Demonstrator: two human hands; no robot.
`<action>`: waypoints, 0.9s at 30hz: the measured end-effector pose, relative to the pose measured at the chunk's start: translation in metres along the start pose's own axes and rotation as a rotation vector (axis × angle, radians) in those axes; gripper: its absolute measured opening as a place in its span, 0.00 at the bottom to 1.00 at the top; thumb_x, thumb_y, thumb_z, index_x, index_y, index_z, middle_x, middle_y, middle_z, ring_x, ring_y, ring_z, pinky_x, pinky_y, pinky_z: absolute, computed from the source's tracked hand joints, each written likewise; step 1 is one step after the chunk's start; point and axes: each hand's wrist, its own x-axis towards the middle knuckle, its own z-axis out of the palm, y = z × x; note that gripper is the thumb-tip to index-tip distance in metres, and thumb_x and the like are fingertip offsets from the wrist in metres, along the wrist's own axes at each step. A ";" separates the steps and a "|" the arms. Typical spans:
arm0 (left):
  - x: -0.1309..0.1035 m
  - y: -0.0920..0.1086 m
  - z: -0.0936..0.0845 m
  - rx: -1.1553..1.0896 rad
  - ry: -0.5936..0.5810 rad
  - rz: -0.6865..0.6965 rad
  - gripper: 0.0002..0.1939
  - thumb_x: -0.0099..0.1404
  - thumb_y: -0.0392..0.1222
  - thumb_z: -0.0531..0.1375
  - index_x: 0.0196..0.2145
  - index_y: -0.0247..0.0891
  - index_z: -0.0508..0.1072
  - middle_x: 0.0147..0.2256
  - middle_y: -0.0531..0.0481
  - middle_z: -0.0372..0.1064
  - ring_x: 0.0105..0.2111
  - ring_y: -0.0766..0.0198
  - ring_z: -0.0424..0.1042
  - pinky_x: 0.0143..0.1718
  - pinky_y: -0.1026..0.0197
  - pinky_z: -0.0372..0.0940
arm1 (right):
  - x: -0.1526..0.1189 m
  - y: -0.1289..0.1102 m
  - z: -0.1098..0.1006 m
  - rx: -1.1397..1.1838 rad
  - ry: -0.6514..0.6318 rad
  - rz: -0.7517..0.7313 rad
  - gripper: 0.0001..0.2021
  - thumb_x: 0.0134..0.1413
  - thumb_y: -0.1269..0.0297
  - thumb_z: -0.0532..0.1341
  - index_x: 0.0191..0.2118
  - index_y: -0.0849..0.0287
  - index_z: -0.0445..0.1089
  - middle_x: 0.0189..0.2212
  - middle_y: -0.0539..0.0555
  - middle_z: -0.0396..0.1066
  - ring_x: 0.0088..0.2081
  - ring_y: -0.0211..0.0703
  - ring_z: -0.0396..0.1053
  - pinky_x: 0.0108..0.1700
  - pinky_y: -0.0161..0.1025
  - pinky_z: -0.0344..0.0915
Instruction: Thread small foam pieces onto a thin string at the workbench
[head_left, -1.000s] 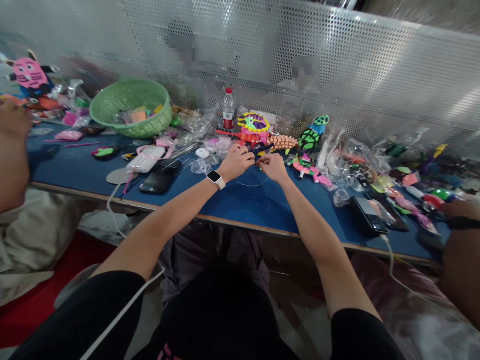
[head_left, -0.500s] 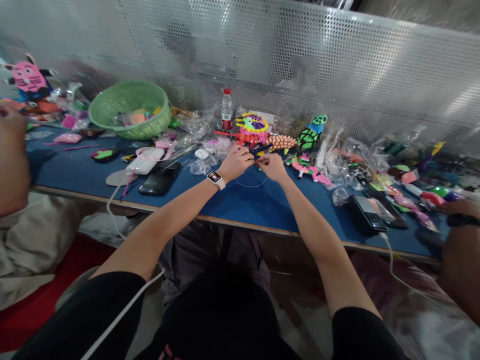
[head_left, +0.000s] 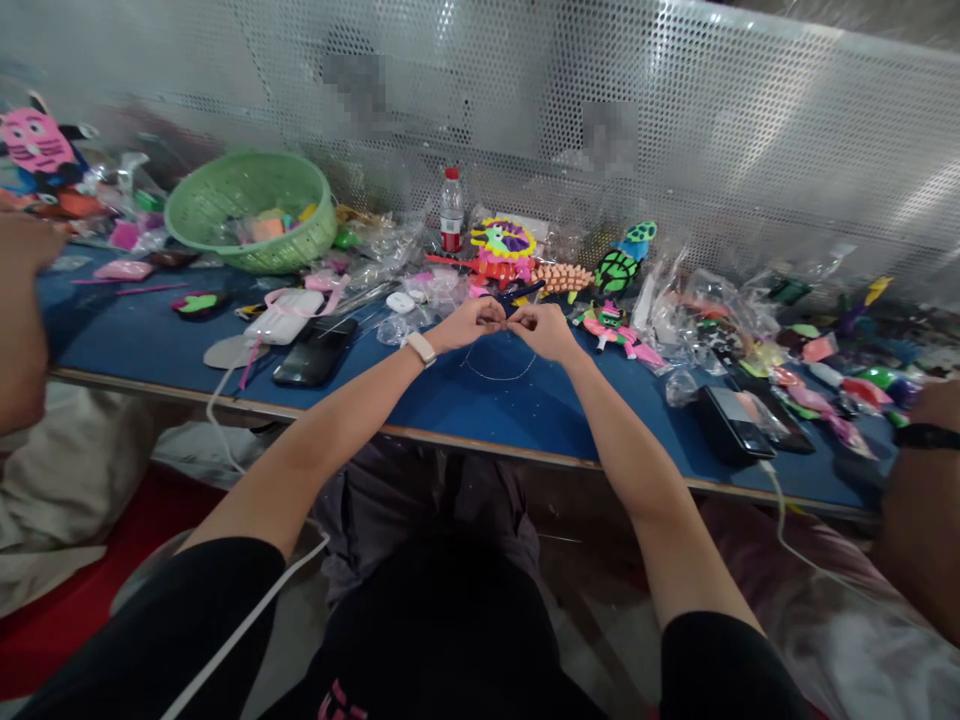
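My left hand (head_left: 474,322) and my right hand (head_left: 544,326) meet above the blue table, fingertips pinched together and nearly touching. A thin pale thread (head_left: 499,379) runs in a loose loop below them, one side rising to each hand. Whatever else lies between the fingertips is too small to make out. Just behind the fingers lies a long dark blue object (head_left: 525,292), its kind unclear. Beyond it sit a red foam figure with a yellow-and-purple disc (head_left: 504,240) and a peach-coloured bumpy piece (head_left: 564,279). A pink and green foam figure (head_left: 609,322) lies right of my right hand.
Left stand a green basket (head_left: 251,212), a white power bank (head_left: 283,316) with a cable and a black phone (head_left: 315,350). A bottle (head_left: 451,212) stands behind. Right are clear bags (head_left: 697,300) and a black device (head_left: 733,425). Other people's arms reach in at both sides.
My left wrist has turned, so the watch face no longer shows. My left fingers have drawn in to a pinch beside the right ones. More of the thread loop shows below the hands.
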 end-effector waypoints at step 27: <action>-0.006 0.033 0.007 1.033 0.019 0.202 0.10 0.76 0.48 0.68 0.46 0.39 0.80 0.42 0.42 0.82 0.46 0.49 0.78 0.50 0.51 0.67 | 0.004 0.001 0.008 0.386 -0.046 0.210 0.21 0.57 0.42 0.74 0.33 0.59 0.80 0.17 0.48 0.69 0.20 0.37 0.63 0.25 0.38 0.62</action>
